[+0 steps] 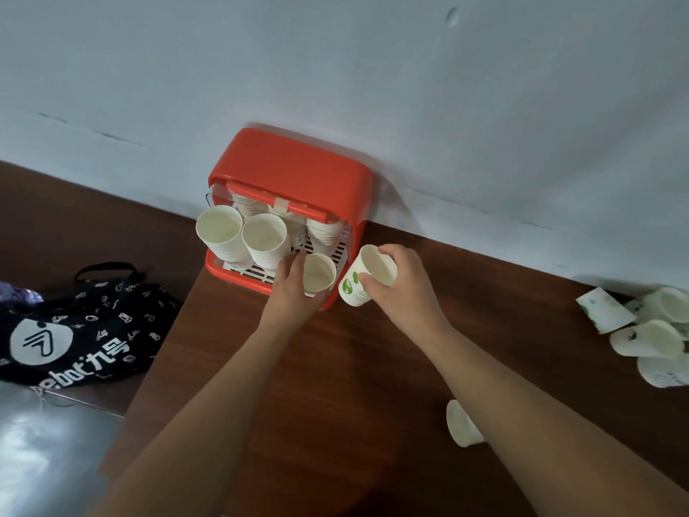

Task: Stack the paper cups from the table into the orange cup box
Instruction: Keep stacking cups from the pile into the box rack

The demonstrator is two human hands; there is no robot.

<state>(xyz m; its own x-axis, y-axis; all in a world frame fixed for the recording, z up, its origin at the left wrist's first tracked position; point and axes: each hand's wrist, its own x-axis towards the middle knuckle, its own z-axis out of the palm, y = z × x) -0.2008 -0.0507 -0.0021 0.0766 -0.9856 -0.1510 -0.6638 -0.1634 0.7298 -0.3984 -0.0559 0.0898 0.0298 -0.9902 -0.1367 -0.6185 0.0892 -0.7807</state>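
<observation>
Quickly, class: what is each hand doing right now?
Left hand: holds a plain white paper cup.
Right hand: holds a green-printed white paper cup.

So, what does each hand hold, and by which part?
The left hand grips a plain cup by its side wall; the right hand grips a green-printed cup round its upper wall.

Box [298,162], centre: orange-red, with a white slatted rack [257,273] inside.
Stacks [220,233] in it: cream-white.
Plain cup [318,272]: cream inside.
Printed cup [352,289]: white, green round marks.
Loose cups [604,309], right edge: white, faint green prints.
Tabletop [335,386]: dark red-brown wood grain.
Bag [85,330], left: black, white doodle pattern, white round logo.
Wall [335,50]: pale grey-blue.
</observation>
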